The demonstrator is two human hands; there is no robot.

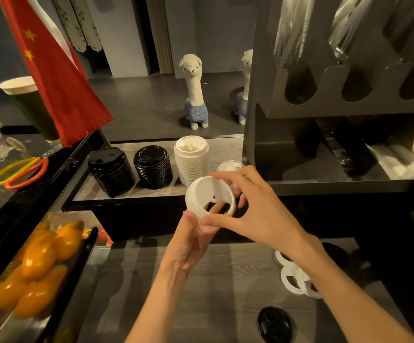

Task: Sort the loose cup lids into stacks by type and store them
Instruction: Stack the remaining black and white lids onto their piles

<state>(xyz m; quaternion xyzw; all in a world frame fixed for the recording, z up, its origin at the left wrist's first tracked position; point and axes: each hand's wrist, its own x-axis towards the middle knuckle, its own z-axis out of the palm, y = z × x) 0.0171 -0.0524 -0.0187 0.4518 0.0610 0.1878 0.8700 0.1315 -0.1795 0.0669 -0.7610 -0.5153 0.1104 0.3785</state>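
No legible writing. Left hand and right hand both grasp white lids; count unclear, left fingers partly hidden.

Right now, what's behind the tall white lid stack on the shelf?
Behind the tall white lid stack stands a plush alpaca on the dark counter. The stack hides the shelf's back edge there.

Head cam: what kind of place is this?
Likely a café or drinks counter: stacks of black lids and white lids on a shelf, a cup dispenser rack on the right, a paper cup on the left.
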